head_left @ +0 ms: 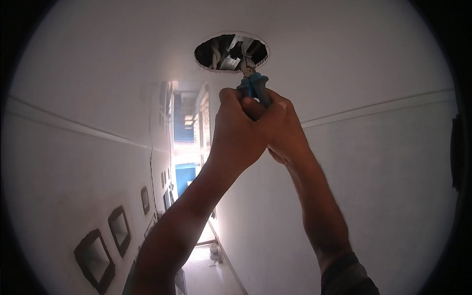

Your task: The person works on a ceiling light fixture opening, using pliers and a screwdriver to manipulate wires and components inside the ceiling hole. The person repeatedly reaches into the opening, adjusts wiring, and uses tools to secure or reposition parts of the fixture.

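Observation:
Both arms reach up to a round hole (268, 49) cut in the white ceiling (314, 44). My left hand (235, 125) and my right hand (281, 118) are pressed together, closed around the blue-and-dark handles of a pair of pliers (260, 87). The metal jaws point upward at the near rim of the hole. Whether they bite on the rim or on something inside, I cannot tell. Inside the hole, a pale twisted cable (215, 55) hangs at the left, and shiny metal strips (230, 62) cross the middle. My fingers partly hide each other.
White walls rise on both sides, the right wall (383, 162) being plain. Several square recesses with dark edges, such as the nearest recess (96, 260), line the left wall. A bright opening (186, 162) with blue parts lies ahead, above a pale floor (201, 273) with small objects.

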`<control>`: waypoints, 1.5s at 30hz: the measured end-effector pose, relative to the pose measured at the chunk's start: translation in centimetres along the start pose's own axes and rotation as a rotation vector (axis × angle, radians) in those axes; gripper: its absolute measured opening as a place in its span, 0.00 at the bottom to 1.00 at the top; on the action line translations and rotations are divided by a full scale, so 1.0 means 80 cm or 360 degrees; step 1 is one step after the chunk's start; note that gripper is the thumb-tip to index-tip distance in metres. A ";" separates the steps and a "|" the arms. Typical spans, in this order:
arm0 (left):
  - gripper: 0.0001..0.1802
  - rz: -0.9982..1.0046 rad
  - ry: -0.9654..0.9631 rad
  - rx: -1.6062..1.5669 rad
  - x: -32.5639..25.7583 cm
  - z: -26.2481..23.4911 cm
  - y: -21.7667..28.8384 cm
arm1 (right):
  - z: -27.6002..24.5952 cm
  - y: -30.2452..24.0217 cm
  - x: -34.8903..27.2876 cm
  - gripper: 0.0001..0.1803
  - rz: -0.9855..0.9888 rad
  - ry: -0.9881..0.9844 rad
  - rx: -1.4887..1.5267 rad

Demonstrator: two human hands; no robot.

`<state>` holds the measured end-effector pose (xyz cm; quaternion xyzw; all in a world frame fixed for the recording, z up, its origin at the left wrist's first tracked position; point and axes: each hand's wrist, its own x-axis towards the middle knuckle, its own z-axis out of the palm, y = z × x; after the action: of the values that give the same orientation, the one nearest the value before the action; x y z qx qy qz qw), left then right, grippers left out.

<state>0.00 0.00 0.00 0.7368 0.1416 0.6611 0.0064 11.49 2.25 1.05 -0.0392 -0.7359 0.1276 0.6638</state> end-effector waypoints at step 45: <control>0.38 0.0396 0.0210 0.0079 -0.011 -0.002 0.006 | 0.022 -0.013 -0.012 0.16 0.0073 0.0015 0.0556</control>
<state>-0.14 -0.64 -0.71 0.7034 0.0657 0.7002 -0.1032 10.01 0.79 0.21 0.0593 -0.6982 0.2685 0.6609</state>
